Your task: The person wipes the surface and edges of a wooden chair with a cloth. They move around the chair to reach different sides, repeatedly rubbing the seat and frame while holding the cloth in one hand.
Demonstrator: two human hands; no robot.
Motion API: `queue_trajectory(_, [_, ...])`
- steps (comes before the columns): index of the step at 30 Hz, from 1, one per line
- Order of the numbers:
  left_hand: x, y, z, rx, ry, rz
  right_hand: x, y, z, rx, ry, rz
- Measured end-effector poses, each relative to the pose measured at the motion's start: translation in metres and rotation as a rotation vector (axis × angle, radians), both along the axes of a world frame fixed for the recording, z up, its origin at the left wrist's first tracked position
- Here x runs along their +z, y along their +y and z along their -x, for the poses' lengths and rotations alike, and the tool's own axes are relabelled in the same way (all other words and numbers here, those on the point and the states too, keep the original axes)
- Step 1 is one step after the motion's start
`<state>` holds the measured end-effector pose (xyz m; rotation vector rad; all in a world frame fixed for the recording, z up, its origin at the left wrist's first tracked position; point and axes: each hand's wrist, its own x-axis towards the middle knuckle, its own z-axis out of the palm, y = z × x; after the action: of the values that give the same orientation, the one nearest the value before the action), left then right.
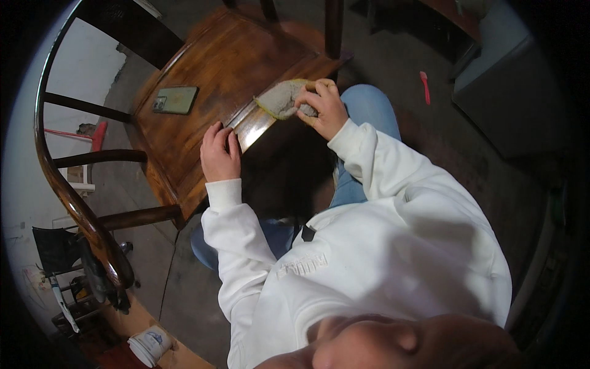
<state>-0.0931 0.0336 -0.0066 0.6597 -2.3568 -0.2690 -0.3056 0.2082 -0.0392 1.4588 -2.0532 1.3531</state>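
Note:
A brown varnished wooden chair (239, 50) with a curved armrest stands before me. My right hand (322, 106) grips a greyish cloth pad with a yellow edge (279, 99), which lies against the front edge of the seat. Further left along that edge rests my left hand (221, 152), its fingers bent over the wood and its thumb side towards the shiny strip; I see nothing held in it. On the seat, up and left of my left hand, lies a green smartphone (177, 100), back side up.
On the floor at the right lies a small pink-red brush-like tool (425, 87), near a large grey box-shaped object (511, 97). A red broom or squeegee (97, 137) stands behind the armrest. Lower left are a white bucket (150, 346) and a black folding chair (54, 251).

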Motion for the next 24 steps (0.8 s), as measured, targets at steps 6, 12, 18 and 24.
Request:
queue_trajectory(6, [0.002,0.002,0.002,0.02,0.013,-0.045,0.051,0.027,0.001,0.109,-0.301,0.056])
queue_trajectory(12, [0.002,0.005,0.002,0.016,0.023,-0.042,0.186,0.069,0.047,0.053,0.199,0.435])
queue_trajectory(18, [0.001,0.001,0.002,0.007,0.053,-0.055,0.238,0.023,0.132,-0.16,0.356,-0.029])
queue_trajectory(24, [-0.006,-0.002,0.002,0.01,0.082,-0.008,0.245,0.045,0.198,0.376,-0.199,-0.306])
